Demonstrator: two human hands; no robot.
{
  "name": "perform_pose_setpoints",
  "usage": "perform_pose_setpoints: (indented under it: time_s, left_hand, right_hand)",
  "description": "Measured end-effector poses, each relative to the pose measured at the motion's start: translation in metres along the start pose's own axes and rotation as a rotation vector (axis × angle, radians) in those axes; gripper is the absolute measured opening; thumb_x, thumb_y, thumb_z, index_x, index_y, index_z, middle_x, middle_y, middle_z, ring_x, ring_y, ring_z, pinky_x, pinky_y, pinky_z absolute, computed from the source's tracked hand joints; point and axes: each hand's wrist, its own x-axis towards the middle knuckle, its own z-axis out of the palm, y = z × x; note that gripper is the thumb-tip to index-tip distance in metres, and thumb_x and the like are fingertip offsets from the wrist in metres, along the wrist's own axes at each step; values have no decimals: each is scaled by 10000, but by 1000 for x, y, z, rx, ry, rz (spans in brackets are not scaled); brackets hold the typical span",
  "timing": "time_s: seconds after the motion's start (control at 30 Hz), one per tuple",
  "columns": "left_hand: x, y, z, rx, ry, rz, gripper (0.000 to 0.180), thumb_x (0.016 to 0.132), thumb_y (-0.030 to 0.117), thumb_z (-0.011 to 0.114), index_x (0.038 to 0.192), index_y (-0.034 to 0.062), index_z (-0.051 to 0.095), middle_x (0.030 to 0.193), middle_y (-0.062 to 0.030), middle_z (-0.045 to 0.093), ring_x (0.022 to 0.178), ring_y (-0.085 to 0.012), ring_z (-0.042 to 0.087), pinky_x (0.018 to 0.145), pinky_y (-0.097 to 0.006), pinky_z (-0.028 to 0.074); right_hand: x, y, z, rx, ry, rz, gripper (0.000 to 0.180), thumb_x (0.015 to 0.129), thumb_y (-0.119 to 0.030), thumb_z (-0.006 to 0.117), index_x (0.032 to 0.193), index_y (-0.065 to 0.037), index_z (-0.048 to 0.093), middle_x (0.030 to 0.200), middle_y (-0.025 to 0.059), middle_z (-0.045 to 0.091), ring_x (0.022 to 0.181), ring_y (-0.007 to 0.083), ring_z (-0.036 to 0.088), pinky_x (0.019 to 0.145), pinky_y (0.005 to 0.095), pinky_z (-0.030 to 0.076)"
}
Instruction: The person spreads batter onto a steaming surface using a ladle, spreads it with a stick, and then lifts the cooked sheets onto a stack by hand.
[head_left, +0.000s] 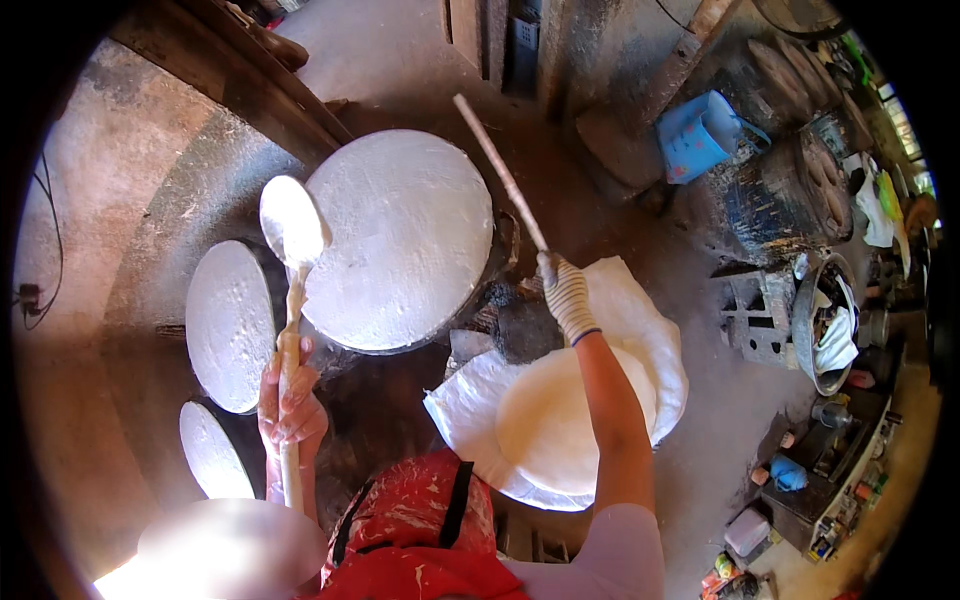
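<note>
My left hand (288,405) grips the wooden handle of a flat round paddle (292,222) coated white, its head resting at the left edge of a large white round steaming surface (400,235). My right hand (565,293), in a knit glove, holds a long thin stick (497,168) that points up and away over the right rim of that surface. Below my right forearm a pale round sheet lies on a white cloth-covered stand (560,420).
Two smaller white round surfaces (230,325) (212,450) sit to the left on a curved clay stove (130,230). A blue plastic jug (697,135), dark pots (825,320) and cluttered shelves stand at the right. A red apron (420,530) is below.
</note>
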Motion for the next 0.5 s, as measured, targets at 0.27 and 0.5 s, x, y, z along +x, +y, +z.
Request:
perform_pose_setpoints:
  time_s: [0.27, 0.5]
  left_hand:
    - [-12, 22, -7, 5, 23, 94, 390, 989, 226, 270, 1252, -63, 288, 686, -101, 478, 344, -78, 430, 306, -210, 323]
    - [-29, 26, -18, -151, 5, 102, 427, 991, 269, 249, 1283, -41, 278, 701, -116, 487, 346, -91, 411, 320, -226, 321]
  right_hand:
    - [59, 8, -8, 36, -223, -53, 487, 911, -450, 422, 798, -12, 603, 622, 126, 554, 560, 215, 522, 591, 336, 451]
    - [142, -17, -10, -226, 80, -127, 628, 918, -528, 306, 747, -12, 620, 666, 232, 583, 691, 411, 575, 613, 466, 443]
